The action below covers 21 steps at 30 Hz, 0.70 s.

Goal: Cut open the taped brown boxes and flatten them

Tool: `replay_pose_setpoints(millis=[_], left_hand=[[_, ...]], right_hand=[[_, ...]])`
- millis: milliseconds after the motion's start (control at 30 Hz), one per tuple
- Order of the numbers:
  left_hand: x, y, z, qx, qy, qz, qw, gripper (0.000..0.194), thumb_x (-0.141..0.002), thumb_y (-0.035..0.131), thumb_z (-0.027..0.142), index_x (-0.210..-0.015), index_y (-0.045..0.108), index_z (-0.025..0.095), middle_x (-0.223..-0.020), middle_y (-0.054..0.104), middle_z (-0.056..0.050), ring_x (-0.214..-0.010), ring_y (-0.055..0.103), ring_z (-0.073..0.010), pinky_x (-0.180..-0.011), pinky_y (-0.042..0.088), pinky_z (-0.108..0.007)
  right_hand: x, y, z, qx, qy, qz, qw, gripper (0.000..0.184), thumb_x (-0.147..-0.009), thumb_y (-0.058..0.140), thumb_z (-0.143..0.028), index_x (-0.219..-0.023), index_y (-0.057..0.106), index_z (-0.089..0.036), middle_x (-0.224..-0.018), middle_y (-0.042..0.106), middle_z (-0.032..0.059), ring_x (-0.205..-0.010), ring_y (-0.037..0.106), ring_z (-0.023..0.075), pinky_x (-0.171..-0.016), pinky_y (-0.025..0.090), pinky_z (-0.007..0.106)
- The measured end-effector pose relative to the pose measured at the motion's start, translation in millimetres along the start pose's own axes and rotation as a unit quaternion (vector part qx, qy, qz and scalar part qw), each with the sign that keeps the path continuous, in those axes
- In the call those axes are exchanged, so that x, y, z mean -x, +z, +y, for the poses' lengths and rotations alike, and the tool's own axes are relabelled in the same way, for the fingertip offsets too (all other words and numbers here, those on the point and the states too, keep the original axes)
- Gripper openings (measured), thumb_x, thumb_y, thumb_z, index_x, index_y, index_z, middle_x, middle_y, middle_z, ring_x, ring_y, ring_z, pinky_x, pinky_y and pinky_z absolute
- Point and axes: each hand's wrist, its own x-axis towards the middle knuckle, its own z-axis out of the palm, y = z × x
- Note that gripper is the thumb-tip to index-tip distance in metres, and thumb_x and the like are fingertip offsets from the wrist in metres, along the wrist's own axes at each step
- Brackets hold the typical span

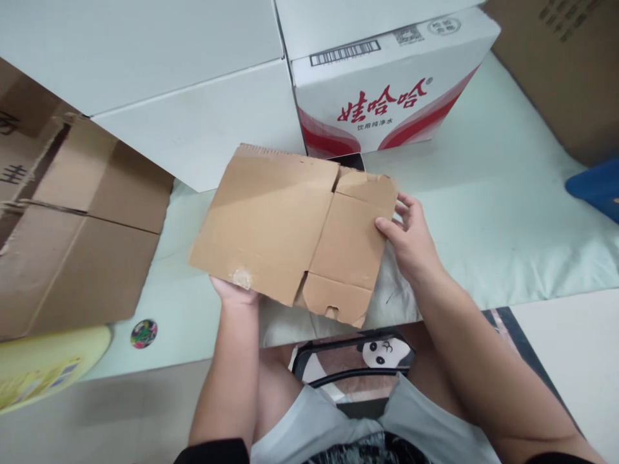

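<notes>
A flat, folded piece of brown cardboard is held tilted above the green cloth, with flaps and slots along its right part and a pale torn patch on its lower left. My left hand supports it from below at the lower left edge; its fingers are hidden underneath. With the thumb on top and the fingers behind, my right hand pinches the right edge. A small dark object shows partly behind the cardboard's far edge; I cannot tell what it is.
White boxes and a red-marked water carton stand at the back. Brown cartons rise at the left, another at the right. On the green cloth lies a round sticker. A blue object sits far right, a yellow container lower left.
</notes>
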Motion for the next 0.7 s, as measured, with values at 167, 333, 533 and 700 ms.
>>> replay_pose_setpoints(millis=[167,333,533,700], left_hand=[[3.8,7.0,10.2,0.006,0.020,-0.029,0.999,0.039,-0.100,0.050,0.050,-0.116,0.075,0.025,-0.118,0.081,-0.008,-0.132,0.069,-0.0279,-0.102,0.062,-0.037],[11.6,22.8,12.1,0.037,-0.033,-0.009,0.999,0.060,-0.097,0.045,0.071,-0.115,0.074,0.022,-0.116,0.080,-0.010,-0.127,0.070,-0.0299,-0.101,0.061,-0.040],[3.5,22.2,10.3,0.045,0.018,0.068,0.997,0.037,-0.103,0.048,0.048,-0.111,0.074,0.022,-0.101,0.081,-0.004,-0.114,0.072,-0.0218,-0.098,0.058,-0.031],[3.9,19.2,13.9,0.048,0.030,0.023,0.998,0.040,-0.100,0.050,0.055,-0.109,0.073,0.023,-0.101,0.081,-0.004,-0.107,0.073,-0.0239,-0.094,0.059,-0.034]], right_hand=[[9.9,5.7,-13.9,-0.111,0.130,-0.126,0.977,0.060,-0.060,0.090,-0.056,-0.106,0.071,-0.023,-0.109,0.083,0.0101,-0.109,0.079,0.0353,-0.093,0.065,0.049],[10.5,6.4,-13.4,-0.135,0.084,-0.072,0.985,0.058,-0.057,0.095,-0.058,-0.099,0.074,-0.024,-0.105,0.085,0.0070,-0.106,0.080,0.0325,-0.100,0.063,0.048],[18.5,-1.4,-10.0,-0.019,0.081,-0.232,0.969,0.066,-0.056,0.099,-0.059,-0.110,0.079,-0.025,-0.121,0.083,0.0080,-0.124,0.074,0.0338,-0.107,0.061,0.050],[21.5,2.6,-12.2,-0.049,0.052,-0.202,0.977,0.065,-0.066,0.091,-0.066,-0.114,0.078,-0.024,-0.128,0.081,0.0099,-0.123,0.074,0.0328,-0.106,0.062,0.050]])
